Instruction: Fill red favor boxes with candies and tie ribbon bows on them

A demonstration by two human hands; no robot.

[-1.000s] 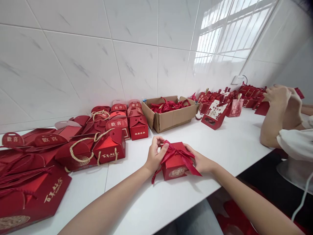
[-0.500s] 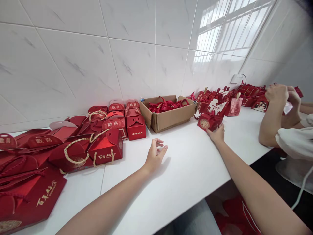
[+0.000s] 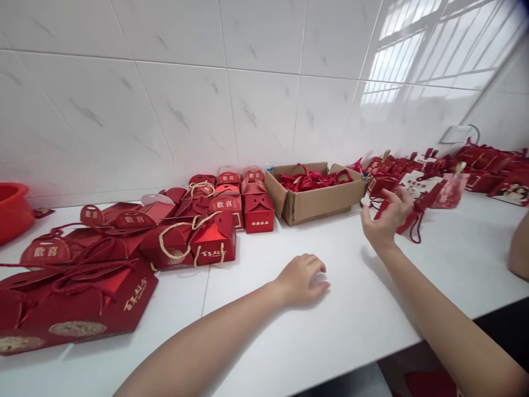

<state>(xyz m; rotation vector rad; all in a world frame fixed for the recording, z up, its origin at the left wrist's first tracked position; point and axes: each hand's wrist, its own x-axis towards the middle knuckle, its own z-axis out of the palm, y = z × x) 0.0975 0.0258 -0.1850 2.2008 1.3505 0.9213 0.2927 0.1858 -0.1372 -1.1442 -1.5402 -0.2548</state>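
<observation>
My left hand (image 3: pixel 303 280) rests low over the white table, fingers loosely curled and apart, with nothing between them. My right hand (image 3: pixel 387 219) is raised with its fingers spread and holds nothing. Just behind it stands a small red gift box (image 3: pixel 407 223) with a dark red cord handle, partly hidden by the hand. Beyond that box are several more red gift boxes and bags (image 3: pixel 384 172). An open cardboard box (image 3: pixel 324 203) filled with red ribbons sits against the wall, between and behind my two hands.
Several folded red gift boxes with rope handles (image 3: pixel 212 242) crowd the left side, and a larger red gift box (image 3: pixel 103 309) stands nearest. An orange-red plastic basin (image 3: pixel 14 212) is at the far left. Another person's arm (image 3: pixel 519 245) shows at the right edge.
My right hand has let go of the small red box and lifted off it, fingers spreading. My left hand has turned palm down. The view has swung right to left, bringing the basin into sight.
</observation>
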